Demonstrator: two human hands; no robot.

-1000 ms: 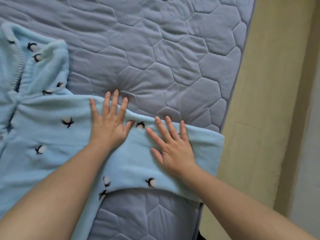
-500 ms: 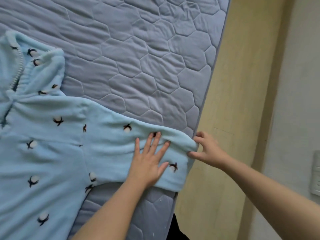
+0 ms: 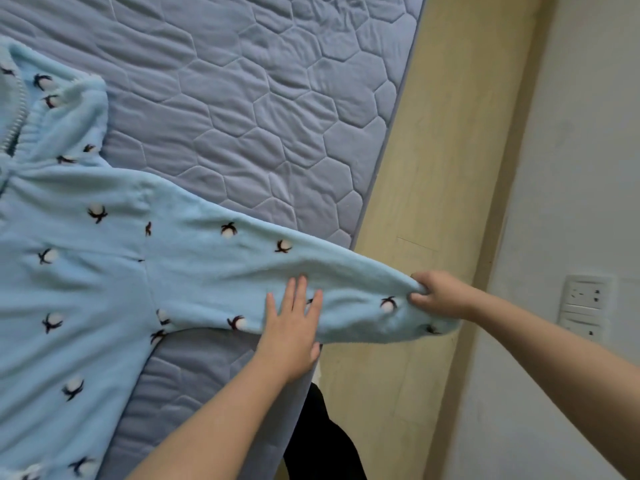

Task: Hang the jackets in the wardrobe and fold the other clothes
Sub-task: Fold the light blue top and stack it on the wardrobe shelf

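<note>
A light blue fleece jacket (image 3: 86,271) with a small dark-and-white motif is lying spread flat on a grey quilted mattress (image 3: 277,116), its zip and collar (image 3: 69,109) sitting at the upper left. One sleeve (image 3: 214,265) is stretching out to the right, running past the mattress edge so that its cuff (image 3: 420,323) is hanging over the pale wooden bed side (image 3: 433,168).

The left hand (image 3: 291,327) is lying palm down on the lower edge of the sleeve, near the mattress edge. Its grip is spread flat, the fingers straight and close together, pressing the fabric onto the bed. The right hand (image 3: 440,296) is reaching out beyond the mattress, its grip pinching the bunched upper end of the cuff between thumb and curled fingers. The sleeve is running almost straight between the two hands, with a long soft crease along it.

A white wall socket (image 3: 585,306) is showing on the wall at the right, and a dark garment (image 3: 322,438) is showing at the bottom beside the bed.
</note>
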